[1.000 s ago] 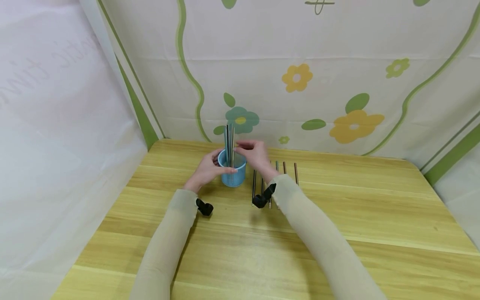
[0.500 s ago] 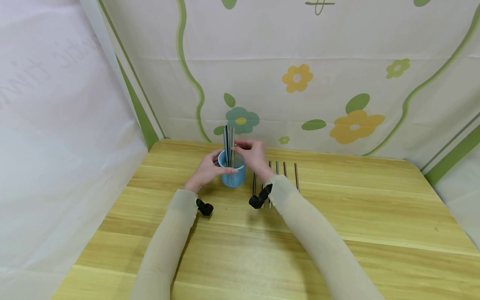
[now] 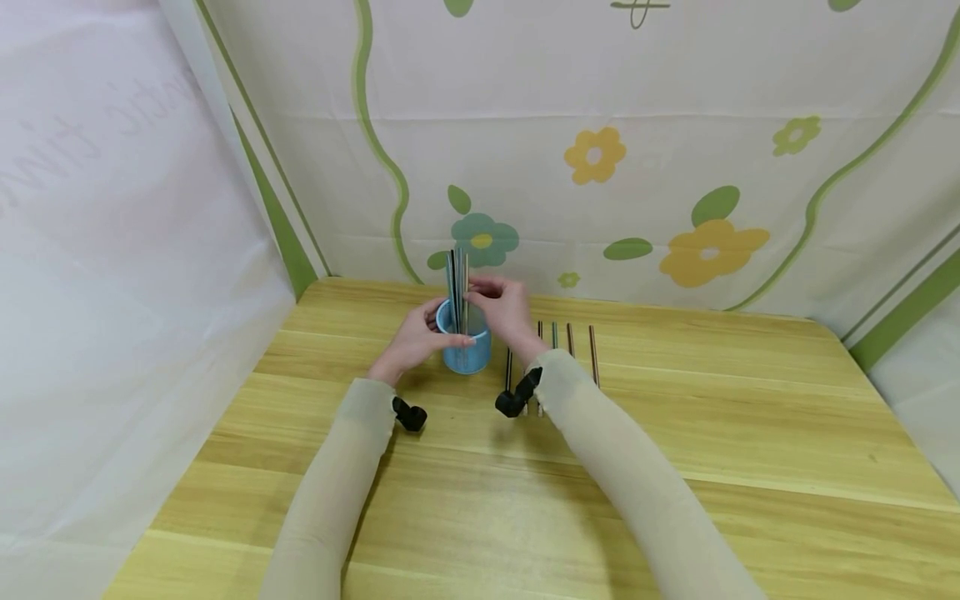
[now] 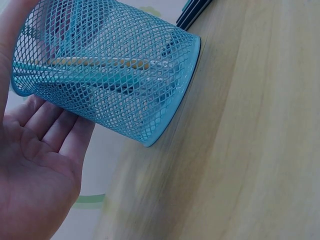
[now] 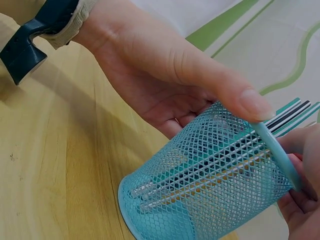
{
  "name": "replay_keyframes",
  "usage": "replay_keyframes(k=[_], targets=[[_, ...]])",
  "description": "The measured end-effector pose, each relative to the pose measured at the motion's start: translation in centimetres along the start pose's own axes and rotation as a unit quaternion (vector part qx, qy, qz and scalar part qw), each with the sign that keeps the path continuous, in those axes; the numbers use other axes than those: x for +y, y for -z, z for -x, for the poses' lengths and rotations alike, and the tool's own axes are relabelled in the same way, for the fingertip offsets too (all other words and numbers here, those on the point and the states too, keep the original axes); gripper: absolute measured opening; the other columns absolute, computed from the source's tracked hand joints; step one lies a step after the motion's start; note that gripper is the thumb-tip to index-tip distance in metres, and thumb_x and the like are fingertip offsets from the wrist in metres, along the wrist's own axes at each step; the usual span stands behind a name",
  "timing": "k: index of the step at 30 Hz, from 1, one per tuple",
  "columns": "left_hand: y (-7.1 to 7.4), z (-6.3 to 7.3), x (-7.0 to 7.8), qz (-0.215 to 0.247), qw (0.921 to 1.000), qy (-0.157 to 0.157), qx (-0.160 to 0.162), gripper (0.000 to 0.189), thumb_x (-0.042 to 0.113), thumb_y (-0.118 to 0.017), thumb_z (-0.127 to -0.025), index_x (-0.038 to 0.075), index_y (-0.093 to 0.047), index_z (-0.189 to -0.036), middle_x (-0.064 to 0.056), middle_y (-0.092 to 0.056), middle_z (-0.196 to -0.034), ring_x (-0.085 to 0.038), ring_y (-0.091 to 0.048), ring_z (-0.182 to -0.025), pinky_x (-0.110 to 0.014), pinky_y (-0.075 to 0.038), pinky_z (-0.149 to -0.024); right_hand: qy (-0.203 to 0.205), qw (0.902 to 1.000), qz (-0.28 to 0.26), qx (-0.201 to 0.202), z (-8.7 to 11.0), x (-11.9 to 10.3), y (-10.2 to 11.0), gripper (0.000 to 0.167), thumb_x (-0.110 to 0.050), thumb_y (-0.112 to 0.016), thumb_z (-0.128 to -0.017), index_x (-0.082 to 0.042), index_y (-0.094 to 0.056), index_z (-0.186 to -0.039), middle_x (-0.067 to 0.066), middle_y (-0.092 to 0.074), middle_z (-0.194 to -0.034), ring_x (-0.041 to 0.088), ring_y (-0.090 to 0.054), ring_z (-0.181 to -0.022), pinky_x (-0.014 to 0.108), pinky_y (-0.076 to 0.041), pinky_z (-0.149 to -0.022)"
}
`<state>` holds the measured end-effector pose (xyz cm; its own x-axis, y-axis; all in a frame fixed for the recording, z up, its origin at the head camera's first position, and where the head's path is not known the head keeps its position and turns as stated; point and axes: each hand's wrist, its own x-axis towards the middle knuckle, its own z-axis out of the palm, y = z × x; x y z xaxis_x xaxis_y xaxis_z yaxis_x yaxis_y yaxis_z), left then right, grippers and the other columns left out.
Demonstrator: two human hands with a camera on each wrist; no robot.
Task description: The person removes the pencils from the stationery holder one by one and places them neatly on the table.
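Observation:
A blue mesh pen holder [image 3: 467, 358] stands on the table with a bundle of pencils [image 3: 454, 283] rising out of it. My left hand [image 3: 412, 340] grips the holder from the left, thumb across the near side of the rim and fingers round the far side. In the right wrist view, that thumb [image 5: 255, 106] lies on the rim [image 5: 280, 155]. My right hand [image 3: 502, 310] is over the right side of the opening, thumb and forefinger pinching a light-coloured pencil [image 3: 467, 279]. Through the mesh [image 4: 115, 75], a yellow pencil and several others show.
To the right of the holder, several pencils lie side by side on the wooden table [image 3: 750, 433], among them a reddish-brown pencil [image 3: 593, 354] and a green pencil [image 3: 554, 333]. My right forearm hides part of them. A flower-printed curtain [image 3: 517, 150] hangs behind the table.
My right hand has shifted slightly left at the holder's opening, and the pencils have tilted a little. The left hand and the holder have stayed in place.

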<state>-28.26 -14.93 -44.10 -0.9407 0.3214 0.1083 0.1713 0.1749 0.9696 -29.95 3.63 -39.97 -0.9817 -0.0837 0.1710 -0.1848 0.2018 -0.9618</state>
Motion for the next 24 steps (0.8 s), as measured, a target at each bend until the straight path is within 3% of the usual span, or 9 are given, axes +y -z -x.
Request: replay_keyframes(k=[9,24], targets=[[0.08,0.18,0.06,-0.008,1.0000,0.003,-0.001,0.075,0.029,-0.089,-0.081,0.018,-0.053,-0.146,-0.003,-0.062,-0.133,-0.022,-0.060,-0.119,-0.043,-0.048,-0.101,-0.009,0.9998,-0.019,0.005,0.26,-0.32,0.22,0.025,-0.010,-0.077,-0.094,-0.009,-0.075,-0.119,0.004,-0.073,-0.103,0.018,-0.068,-0.098,0.031,-0.056,-0.086],[0.10,-0.11,0.25,-0.010,0.9997,0.022,-0.003,0.076,0.016,-0.087,-0.084,0.007,-0.049,-0.149,-0.013,-0.060,-0.135,-0.028,-0.060,-0.118,-0.044,-0.048,-0.101,-0.009,0.9983,-0.037,0.043,0.04,-0.40,0.88,0.023,-0.013,-0.078,-0.092,-0.009,-0.077,-0.115,0.003,-0.072,-0.103,0.019,-0.065,-0.099,0.032,-0.054,-0.084]])
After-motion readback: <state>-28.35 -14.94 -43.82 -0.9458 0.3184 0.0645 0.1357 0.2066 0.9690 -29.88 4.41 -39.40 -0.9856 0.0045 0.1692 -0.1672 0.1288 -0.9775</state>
